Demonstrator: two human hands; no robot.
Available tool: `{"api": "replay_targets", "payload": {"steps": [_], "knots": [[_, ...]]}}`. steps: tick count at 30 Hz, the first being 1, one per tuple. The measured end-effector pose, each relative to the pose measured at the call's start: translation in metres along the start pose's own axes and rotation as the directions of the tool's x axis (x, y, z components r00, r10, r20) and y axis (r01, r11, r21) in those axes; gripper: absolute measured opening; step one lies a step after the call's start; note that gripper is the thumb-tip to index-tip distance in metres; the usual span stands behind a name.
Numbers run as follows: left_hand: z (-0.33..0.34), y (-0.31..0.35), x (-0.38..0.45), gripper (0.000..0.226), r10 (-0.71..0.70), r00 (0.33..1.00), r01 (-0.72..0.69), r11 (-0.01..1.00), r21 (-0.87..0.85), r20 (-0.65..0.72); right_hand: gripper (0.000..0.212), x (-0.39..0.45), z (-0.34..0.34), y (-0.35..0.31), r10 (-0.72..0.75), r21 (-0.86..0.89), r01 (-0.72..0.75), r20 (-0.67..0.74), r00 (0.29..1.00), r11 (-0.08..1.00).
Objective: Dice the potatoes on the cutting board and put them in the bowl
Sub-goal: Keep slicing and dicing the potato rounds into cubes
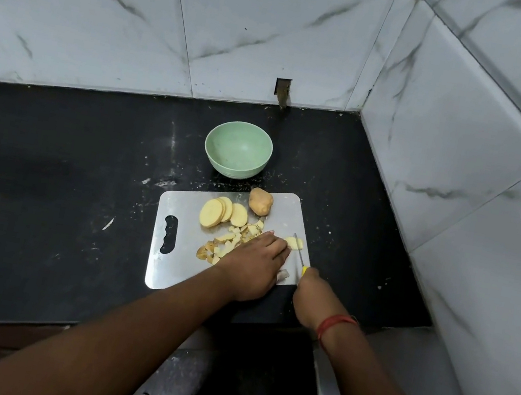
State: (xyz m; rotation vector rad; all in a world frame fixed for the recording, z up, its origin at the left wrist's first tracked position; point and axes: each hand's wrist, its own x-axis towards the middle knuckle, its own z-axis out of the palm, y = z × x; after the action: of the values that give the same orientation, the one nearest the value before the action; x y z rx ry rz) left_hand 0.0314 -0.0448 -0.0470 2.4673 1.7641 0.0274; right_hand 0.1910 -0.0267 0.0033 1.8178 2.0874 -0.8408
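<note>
We see a flat rectangular cutting board [179,252] of brushed, dull-shining metal on a matt black stone counter [44,194] flecked with pale specks. The round pale-green bowl [238,151] looks like smooth, matt plastic. The whole brown potato [260,201] has rough, dull skin; the pale yellow potato slices [216,212] look moist and smooth. The white marble-veined wall tiles [248,21] are glossy.

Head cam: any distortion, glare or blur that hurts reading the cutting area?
Head view: wide-angle bending curves the wall tiles and counter edge; light is soft and even, with no hard shadows; the steel cutting board shows only a dull sheen, no blown glare; potato slices and bowl read clearly; the knife blade is thin and slightly soft; the left hand hides part of the diced pieces.
</note>
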Motion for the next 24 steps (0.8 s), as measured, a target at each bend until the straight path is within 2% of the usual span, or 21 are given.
{"api": "replay_targets", "payload": {"steps": [2,8,13,16,24], "knots": [[0.003,0.0,0.001,0.062,-0.021,1.0,0.021,1.0,-0.019,-0.002,0.042,0.001,-0.001,0.0,0.027,-0.016,-0.026,0.013,1.0,1.0],[0.005,0.001,0.004,0.063,-0.017,1.0,0.017,1.0,-0.007,-0.016,0.028,-0.02,0.011,0.025,-0.069,0.014,0.068,0.059,0.996,0.998],[0.005,0.002,0.002,0.063,0.005,0.999,-0.005,1.0,0.001,-0.047,0.012,-0.031,0.005,0.029,-0.078,0.075,0.079,-0.016,0.997,0.994],[0.005,0.002,0.0,0.064,-0.014,0.999,0.012,0.999,-0.04,-0.044,0.018,-0.027,-0.003,0.018,-0.09,0.087,0.096,-0.078,0.993,0.992],[0.005,0.0,-0.001,0.061,-0.018,0.999,0.015,0.998,-0.068,-0.042,0.044,-0.005,-0.007,-0.008,-0.005,0.006,0.005,0.033,0.999,1.0]]}}
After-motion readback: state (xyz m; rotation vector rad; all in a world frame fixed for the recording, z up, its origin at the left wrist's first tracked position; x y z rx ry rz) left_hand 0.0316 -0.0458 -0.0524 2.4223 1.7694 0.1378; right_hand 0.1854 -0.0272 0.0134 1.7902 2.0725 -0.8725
